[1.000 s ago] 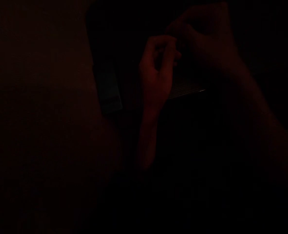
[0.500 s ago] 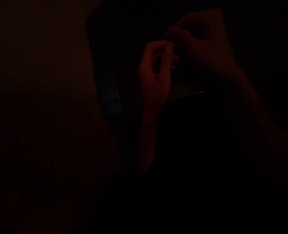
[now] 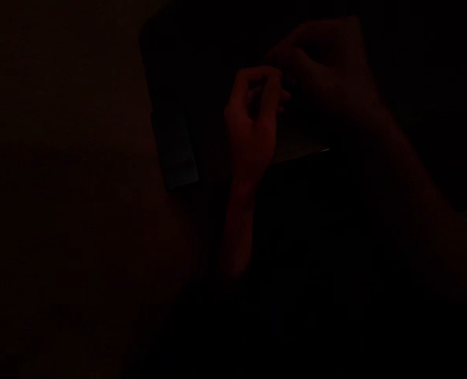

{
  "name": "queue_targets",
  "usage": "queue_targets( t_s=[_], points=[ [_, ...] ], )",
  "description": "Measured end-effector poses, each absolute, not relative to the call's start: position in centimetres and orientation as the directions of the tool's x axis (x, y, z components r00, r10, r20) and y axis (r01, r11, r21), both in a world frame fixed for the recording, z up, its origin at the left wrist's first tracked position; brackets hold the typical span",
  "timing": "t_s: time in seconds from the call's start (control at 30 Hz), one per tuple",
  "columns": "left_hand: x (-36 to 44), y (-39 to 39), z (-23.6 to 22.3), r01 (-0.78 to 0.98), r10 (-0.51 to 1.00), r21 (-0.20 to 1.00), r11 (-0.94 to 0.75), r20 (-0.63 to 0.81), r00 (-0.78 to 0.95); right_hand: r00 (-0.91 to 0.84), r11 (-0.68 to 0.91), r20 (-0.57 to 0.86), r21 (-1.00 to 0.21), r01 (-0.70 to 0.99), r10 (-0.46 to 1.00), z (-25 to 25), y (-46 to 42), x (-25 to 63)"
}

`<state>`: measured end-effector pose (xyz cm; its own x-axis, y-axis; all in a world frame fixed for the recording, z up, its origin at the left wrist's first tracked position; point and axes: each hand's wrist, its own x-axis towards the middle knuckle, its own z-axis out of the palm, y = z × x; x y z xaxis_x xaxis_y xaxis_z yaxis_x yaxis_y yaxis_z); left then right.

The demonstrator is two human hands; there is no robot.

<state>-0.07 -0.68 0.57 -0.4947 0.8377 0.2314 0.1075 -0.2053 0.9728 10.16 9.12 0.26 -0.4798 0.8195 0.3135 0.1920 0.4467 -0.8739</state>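
Very dim reddish light falls on the scene. My left hand [image 3: 255, 116] is near the upper middle, its thumb and index finger closed in a pinch and the other fingers curled beneath. Whatever sits between these fingertips is too dark to make out. Close by on the right, my right hand [image 3: 324, 66] is also closed, thumb against its fingers, with the fingertips pointing toward the left hand. Anything it grips is lost in the dark. Both hands are over a dark surface [image 3: 302, 150] whose front edge shows a faint bright line.
Left of my left hand, a flat, dark, phone-like rectangle [image 3: 180, 158] lies at the left edge of the dark surface. A faint brownish floor [image 3: 59, 95] spreads farther left. The lower part of the view is nearly black.
The picture has become slightly darker. My right hand has shifted only a little, and my left hand holds the same pose.
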Motion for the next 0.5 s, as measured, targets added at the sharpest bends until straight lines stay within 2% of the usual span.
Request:
queue_targets(
  t_s=[0.3,0.5],
  points=[
    [0.14,-0.9,0.79,0.063,0.845,0.979,-0.196,0.201,-0.496,-0.476,0.43,0.291,-0.878,0.213,0.83,0.75,8.8,10.09],
    [-0.02,-0.78,0.57,0.067,0.842,0.96,-0.271,0.27,-0.468,-0.472,0.415,0.274,-0.881,0.226,0.838,0.75,8.71,10.15]
  ],
)
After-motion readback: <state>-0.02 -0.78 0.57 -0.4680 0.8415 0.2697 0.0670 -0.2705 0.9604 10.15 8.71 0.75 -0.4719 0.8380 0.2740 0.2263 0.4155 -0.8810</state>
